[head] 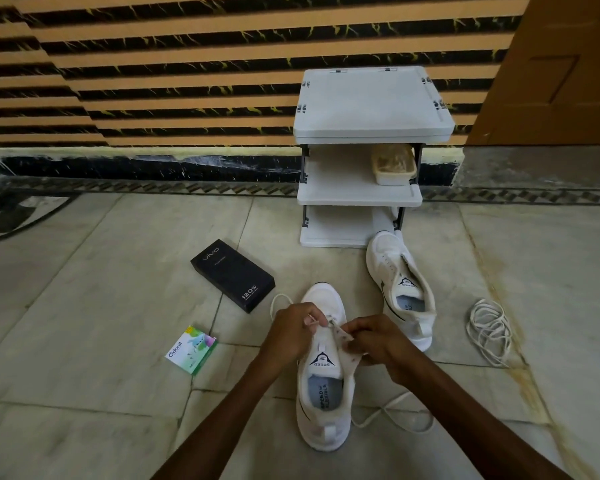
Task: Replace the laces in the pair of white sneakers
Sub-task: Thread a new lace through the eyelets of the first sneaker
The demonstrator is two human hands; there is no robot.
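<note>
A person's two bare forearms reach forward and down over a pale, veined stone-tile floor (101,306).

Between the hands a white sneaker (323,403) of soft knit fabric stands upright on its sole, toe pointing away. It has a black triangular logo on the tongue and a grey printed insole.

The left hand (293,329) hovers over the forefoot with its knuckles up and fingers curled. Its grip pinches a flat white lace (278,301) near the front eyelets. The lace loops out to the left of the toe, and another stretch trails on the floor to the right of the heel.

The right hand (378,341) has its fingers bent, and its grip pinches the sneaker's right eyelet flap, pulling it outward.

The second sneaker (400,289), unlaced with its tongue loose, lies farther off to the right, toe toward a white plastic shelf rack (371,102). A cream woven basket (394,166) sits on the rack's middle shelf.

A loose lace bundle (489,329), cream and tangled in coils, lies on the floor well to the right.

To the left lie a matte black rectangular Vivo box (232,275) and a small green and white Odonil carton (192,349).
</note>
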